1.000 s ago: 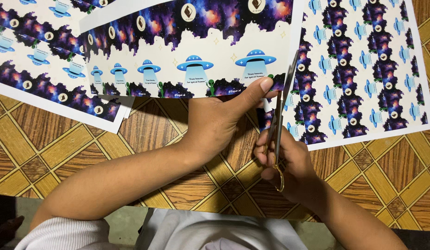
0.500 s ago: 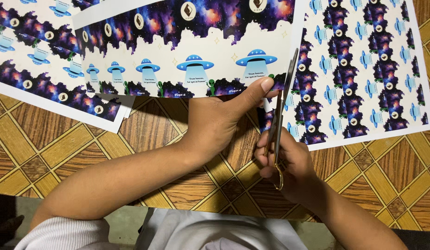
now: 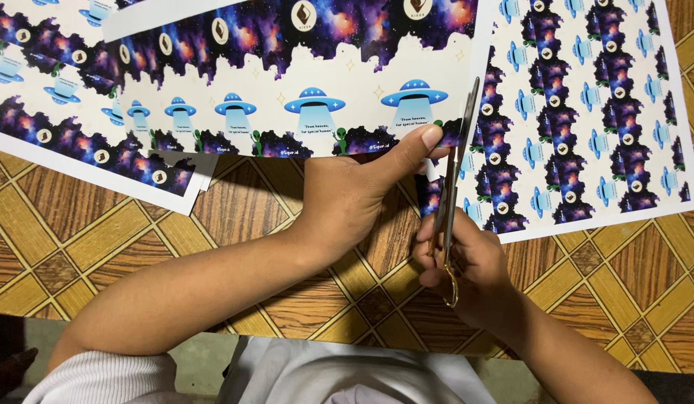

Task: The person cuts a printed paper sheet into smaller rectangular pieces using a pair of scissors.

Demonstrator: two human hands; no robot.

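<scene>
A: We're cutting the printed sticker sheet (image 3: 287, 82), the one with blue flying saucers and a dark galaxy band. It's lying flat on the wood-patterned tabletop (image 3: 100, 239), upper centre of view, with its right edge running toward 12 o'clock.

B: Hands?

A: Our left hand (image 3: 354, 202) is pressing the sheet's lower right corner, thumb pinned on top, fingers curled at the edge. Our right hand (image 3: 467, 262) is closed around the gold handles of the scissors (image 3: 455, 172), blades pointing to 12 o'clock and nearly together along the sheet's right edge.

B: What's sitting at 3 o'clock of the blades?

A: A second printed sheet (image 3: 586, 112), same motifs in smaller rows, touching or just under the cut line; we can't tell which.

B: Then we're keeping the blades on the boundary, not drifting into the saucer row. Our judgement: long, slow closes, and the thumb staying near the blades so the paper isn't buckling.

A: A third sheet (image 3: 63, 112) is overlapping at 9 o'clock; we're leaving it.
</scene>
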